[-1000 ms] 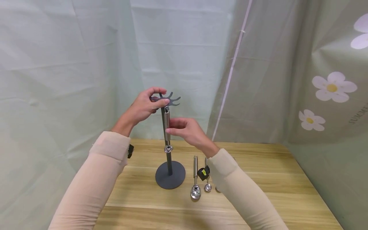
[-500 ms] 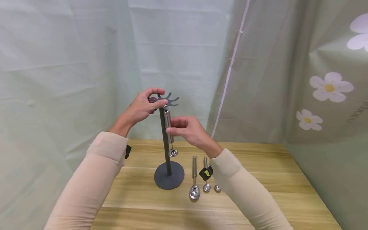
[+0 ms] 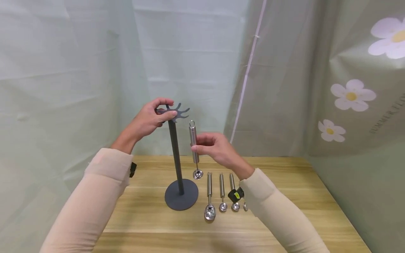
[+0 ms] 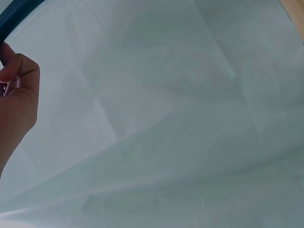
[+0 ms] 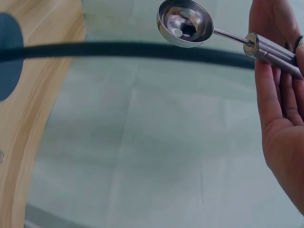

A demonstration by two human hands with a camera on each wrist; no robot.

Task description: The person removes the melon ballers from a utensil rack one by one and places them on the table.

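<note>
My right hand [image 3: 215,147] pinches a shiny metal scoop [image 3: 194,146] by its handle and holds it up straight, bowl down, just beside the dark stand [image 3: 177,158]. My left hand [image 3: 148,119] grips the stand's top hooks [image 3: 178,110]. More scoops [image 3: 221,193] lie on the wooden table [image 3: 284,218] near the stand's round foot.

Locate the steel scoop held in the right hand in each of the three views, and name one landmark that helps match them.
Head: the steel scoop hangs upright at centre, pinched by the right hand, just right of the dark stand.
Left wrist: not in it; only the left hand and the curtain show.
Right wrist: top right, bowl pointing left, handle in the fingers.
Shared landmark: the stand's pole, seen in the head and right wrist views.
</note>
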